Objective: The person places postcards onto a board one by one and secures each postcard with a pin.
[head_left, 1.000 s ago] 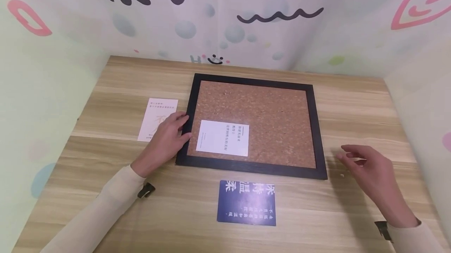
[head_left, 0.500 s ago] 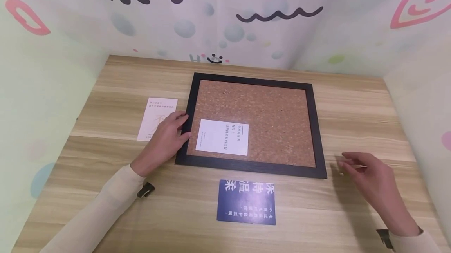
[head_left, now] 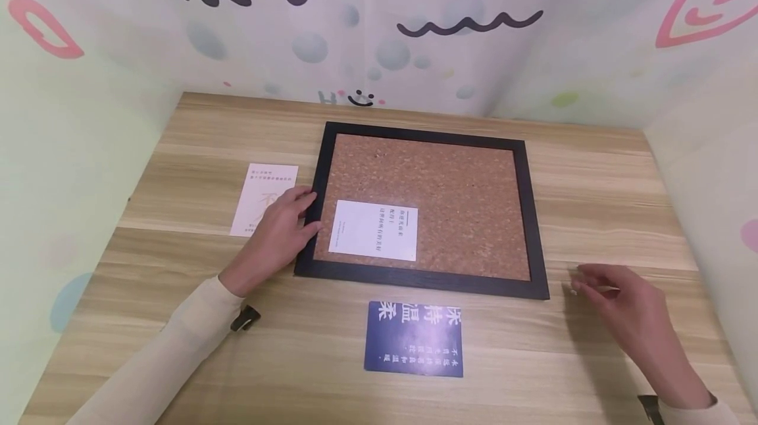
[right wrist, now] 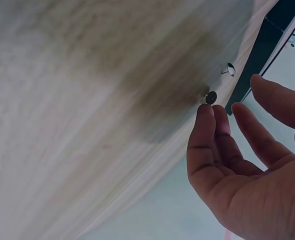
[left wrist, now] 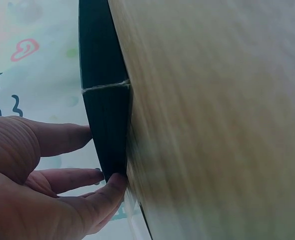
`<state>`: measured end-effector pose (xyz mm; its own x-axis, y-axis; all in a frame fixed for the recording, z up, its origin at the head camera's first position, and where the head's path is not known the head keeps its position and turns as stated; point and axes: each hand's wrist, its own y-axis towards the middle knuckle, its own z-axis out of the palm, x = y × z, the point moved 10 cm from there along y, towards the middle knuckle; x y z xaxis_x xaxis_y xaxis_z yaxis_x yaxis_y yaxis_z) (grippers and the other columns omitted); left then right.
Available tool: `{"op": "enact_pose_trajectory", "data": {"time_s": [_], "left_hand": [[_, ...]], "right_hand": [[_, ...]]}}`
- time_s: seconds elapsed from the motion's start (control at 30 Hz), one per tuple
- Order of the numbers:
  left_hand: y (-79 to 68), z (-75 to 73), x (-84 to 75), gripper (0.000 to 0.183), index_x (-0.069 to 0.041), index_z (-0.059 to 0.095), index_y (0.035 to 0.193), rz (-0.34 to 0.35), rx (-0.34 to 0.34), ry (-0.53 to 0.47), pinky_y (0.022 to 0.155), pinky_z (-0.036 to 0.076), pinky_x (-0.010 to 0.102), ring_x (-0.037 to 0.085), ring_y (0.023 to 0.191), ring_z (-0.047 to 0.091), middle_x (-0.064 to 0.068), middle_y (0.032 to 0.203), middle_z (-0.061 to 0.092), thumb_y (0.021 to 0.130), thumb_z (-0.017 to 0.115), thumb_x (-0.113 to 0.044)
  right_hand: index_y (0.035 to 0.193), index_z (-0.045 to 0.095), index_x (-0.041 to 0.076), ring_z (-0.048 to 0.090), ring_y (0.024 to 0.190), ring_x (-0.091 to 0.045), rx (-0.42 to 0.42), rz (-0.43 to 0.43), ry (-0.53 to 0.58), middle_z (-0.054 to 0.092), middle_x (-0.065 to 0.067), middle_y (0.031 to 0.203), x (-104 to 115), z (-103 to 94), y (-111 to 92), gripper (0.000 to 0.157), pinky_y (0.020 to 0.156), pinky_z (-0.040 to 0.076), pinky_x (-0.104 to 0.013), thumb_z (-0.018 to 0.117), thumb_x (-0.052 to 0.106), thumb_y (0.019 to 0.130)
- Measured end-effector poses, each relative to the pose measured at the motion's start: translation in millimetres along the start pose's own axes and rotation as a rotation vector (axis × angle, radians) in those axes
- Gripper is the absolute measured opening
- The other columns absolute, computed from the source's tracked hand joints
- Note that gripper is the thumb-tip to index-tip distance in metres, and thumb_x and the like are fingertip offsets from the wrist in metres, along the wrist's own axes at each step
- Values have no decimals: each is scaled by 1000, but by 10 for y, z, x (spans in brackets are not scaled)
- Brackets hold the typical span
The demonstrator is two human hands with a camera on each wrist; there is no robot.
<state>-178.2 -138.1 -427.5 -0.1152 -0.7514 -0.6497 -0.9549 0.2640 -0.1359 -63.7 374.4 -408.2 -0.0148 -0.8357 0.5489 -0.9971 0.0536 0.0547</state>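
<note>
A cork board [head_left: 438,201] in a black frame [head_left: 539,247] lies flat on the wooden table. My left hand [head_left: 275,234] rests on its left side, thumb and fingertips against the frame edge. In the left wrist view those fingers [left wrist: 70,137] touch the frame. On the lower left of the cork lies a white card [head_left: 373,231] with printed text. My right hand [head_left: 622,306] hovers low at the table, right of the frame, fingers loosely bent. In the right wrist view its fingertips are right at a thumbtack [right wrist: 211,97]; a second thumbtack [right wrist: 231,69] lies beyond.
A pale pink card [head_left: 245,198] lies left of the frame, partly behind the left hand. A dark blue card [head_left: 413,339] with white characters lies in front of the frame. A printed cloth [head_left: 379,43] hangs at the table's back edge.
My right hand has lowered slightly toward the near edge, its thumb and finger tips drawing closer to the small tack. The left hand, board and cards keep their places.
</note>
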Motion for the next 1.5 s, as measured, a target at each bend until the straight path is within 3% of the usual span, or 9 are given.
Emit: {"op": "enact_pose_trajectory", "data": {"time_s": [0.57, 1.1, 1.5], "left_hand": [[-8, -1, -6, 56, 18, 50, 154, -1, -7, -11, 104, 59, 53, 47, 139, 61, 32, 165, 43, 106, 70, -3], [1, 7, -5, 57, 17, 49, 155, -1, -6, -6, 105, 58, 53, 46, 139, 60, 31, 165, 42, 106, 70, -4], [-9, 1, -5, 57, 17, 49, 155, -8, -7, -5, 104, 59, 53, 46, 136, 63, 31, 166, 43, 106, 70, -4]], "right_hand": [[109, 82, 0, 56, 82, 18, 37, -20, -51, 77, -23, 105, -56, 48, -80, 27, 67, 47, -5, 92, -2, 84], [95, 83, 6, 55, 82, 6, -28, -104, -124, 75, -11, 95, 18, 60, -89, 22, 69, 41, -5, 93, -6, 80], [89, 83, 8, 55, 83, 5, -49, -127, -125, 75, -14, 96, 34, 69, -79, 21, 69, 40, -6, 93, -8, 79]]}}
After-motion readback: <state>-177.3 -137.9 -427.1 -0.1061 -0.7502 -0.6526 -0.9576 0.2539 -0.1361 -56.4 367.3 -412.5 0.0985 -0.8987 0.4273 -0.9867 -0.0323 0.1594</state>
